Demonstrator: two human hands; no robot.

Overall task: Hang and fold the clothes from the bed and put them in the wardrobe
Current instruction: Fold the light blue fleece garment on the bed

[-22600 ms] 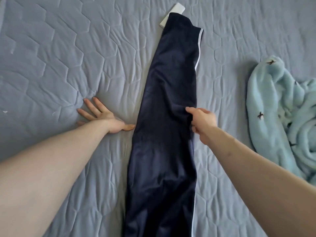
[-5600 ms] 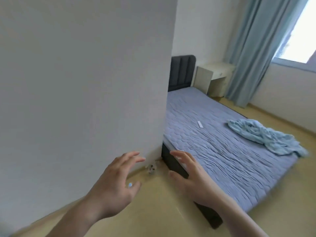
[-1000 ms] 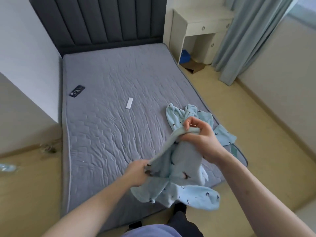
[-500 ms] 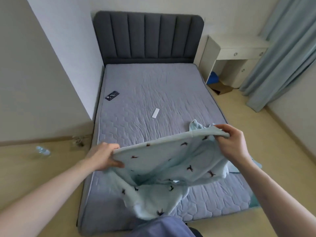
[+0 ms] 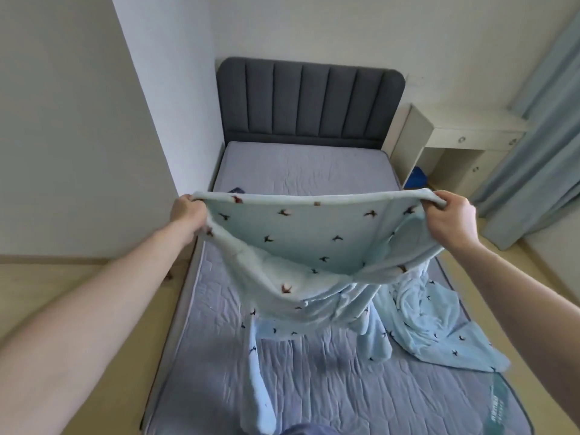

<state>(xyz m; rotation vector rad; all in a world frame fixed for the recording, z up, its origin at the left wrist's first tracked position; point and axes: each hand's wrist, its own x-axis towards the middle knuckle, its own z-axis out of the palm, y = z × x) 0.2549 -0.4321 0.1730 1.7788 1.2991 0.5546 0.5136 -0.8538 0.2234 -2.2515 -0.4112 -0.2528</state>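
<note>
Soft, even daylight fills the room, brightest on the right side where the pale blue-grey curtain (image 5: 539, 146) hangs, and the cream walls glow without any harsh glare. Shadows are gentle: a faint one sits under the lifted light blue fleece garment with small dark bird prints (image 5: 314, 246) on the grey quilted mattress (image 5: 314, 381). Wide-angle distortion is strong, with walls bowing and both forearms ballooning at the lower corners. The centre is fairly sharp; the dark grey padded headboard (image 5: 309, 102) reads cleanly, while the frame's edges go soft and slightly smeared.
</note>
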